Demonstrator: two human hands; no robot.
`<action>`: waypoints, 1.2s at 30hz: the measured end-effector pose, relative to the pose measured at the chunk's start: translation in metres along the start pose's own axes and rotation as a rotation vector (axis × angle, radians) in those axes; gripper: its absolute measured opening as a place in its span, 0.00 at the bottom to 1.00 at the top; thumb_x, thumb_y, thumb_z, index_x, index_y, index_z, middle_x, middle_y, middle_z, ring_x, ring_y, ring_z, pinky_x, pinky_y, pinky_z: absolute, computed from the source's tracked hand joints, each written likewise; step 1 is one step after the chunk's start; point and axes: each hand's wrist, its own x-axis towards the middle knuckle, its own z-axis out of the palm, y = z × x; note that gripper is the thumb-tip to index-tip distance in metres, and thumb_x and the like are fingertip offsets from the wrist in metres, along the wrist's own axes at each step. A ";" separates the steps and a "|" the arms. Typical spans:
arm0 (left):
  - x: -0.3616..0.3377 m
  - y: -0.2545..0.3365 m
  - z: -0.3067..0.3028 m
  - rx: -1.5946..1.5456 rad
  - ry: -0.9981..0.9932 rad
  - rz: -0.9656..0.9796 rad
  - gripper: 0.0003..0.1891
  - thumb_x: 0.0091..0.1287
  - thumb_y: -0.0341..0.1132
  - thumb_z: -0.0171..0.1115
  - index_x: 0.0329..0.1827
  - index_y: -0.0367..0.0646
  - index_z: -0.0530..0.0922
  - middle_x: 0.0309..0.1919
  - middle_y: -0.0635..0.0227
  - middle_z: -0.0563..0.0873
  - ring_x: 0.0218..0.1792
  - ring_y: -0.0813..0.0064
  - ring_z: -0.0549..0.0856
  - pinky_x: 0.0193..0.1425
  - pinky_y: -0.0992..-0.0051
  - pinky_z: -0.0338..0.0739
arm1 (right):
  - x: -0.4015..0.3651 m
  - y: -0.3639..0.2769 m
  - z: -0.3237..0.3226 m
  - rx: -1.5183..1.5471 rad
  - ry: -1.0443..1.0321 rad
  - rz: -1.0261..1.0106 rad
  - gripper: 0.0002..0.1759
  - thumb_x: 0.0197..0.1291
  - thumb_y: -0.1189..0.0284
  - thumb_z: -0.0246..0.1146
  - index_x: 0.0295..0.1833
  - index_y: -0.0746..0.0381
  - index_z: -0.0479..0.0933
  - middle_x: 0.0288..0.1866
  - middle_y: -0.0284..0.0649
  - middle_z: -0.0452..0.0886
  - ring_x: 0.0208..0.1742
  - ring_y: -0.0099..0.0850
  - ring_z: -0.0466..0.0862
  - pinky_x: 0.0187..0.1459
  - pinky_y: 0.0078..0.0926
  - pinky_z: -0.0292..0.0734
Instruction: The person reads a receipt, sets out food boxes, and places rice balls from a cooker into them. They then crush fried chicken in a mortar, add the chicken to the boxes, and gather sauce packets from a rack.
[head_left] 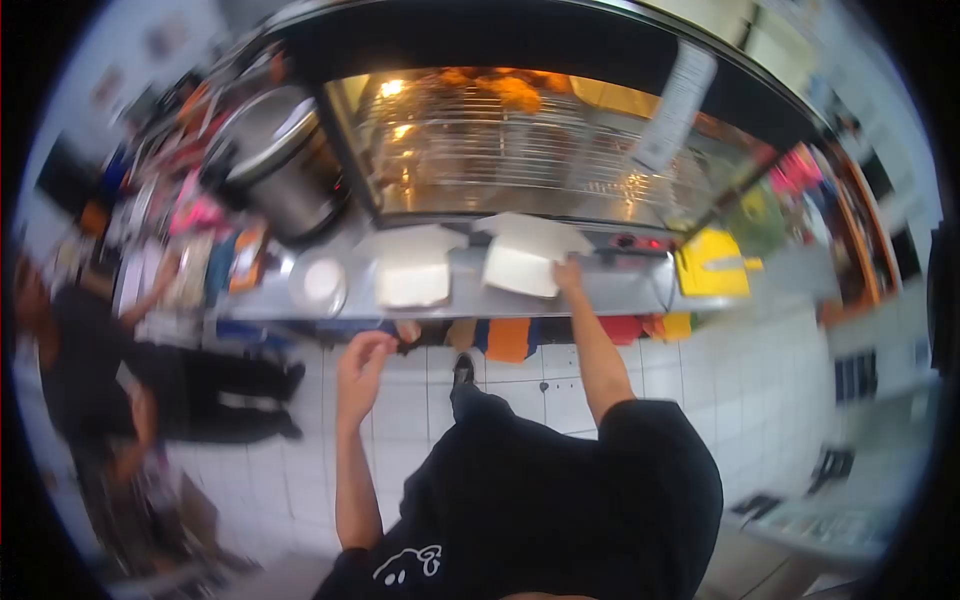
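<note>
Step in hand, apparently: positioning the right open box (520, 268) on the counter (630, 293). The right hand (567, 272) meets its right edge; whether the fingers grip cannot be told. The left hand (366, 352), nearer, is loosely curled, apparently empty. The next move calls for keeping the box steady.

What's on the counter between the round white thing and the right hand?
In the head view, an open white box, then another open white box, by the right hand.

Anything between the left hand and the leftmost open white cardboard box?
Nothing visible blocks it; in this view only the front edge of the silver metal counter lies between the left hand and the leftmost open white cardboard box.
</note>
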 end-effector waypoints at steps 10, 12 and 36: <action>0.124 0.252 0.026 -0.419 -0.748 0.868 0.18 0.63 0.26 0.62 0.55 0.49 0.72 0.36 0.58 0.85 0.35 0.57 0.84 0.38 0.64 0.76 | -0.052 -0.026 0.018 -0.164 0.257 -0.143 0.29 0.61 0.61 0.62 0.55 0.77 0.69 0.53 0.62 0.74 0.56 0.54 0.74 0.59 0.45 0.68; 0.130 0.258 0.016 -0.294 -0.683 0.669 0.24 0.66 0.32 0.63 0.63 0.56 0.64 0.32 0.60 0.86 0.30 0.56 0.85 0.31 0.60 0.76 | -0.076 -0.059 0.004 -0.347 0.179 -0.150 0.24 0.61 0.59 0.61 0.44 0.74 0.74 0.43 0.59 0.78 0.47 0.54 0.78 0.51 0.46 0.72; 0.232 0.124 -0.342 -0.273 0.040 1.047 0.02 0.61 0.26 0.64 0.32 0.42 0.83 0.30 0.60 0.84 0.29 0.64 0.80 0.33 0.65 0.72 | -0.166 -0.706 0.341 0.071 -0.105 -1.265 0.30 0.65 0.58 0.59 0.70 0.58 0.69 0.45 0.50 0.81 0.55 0.46 0.74 0.62 0.46 0.60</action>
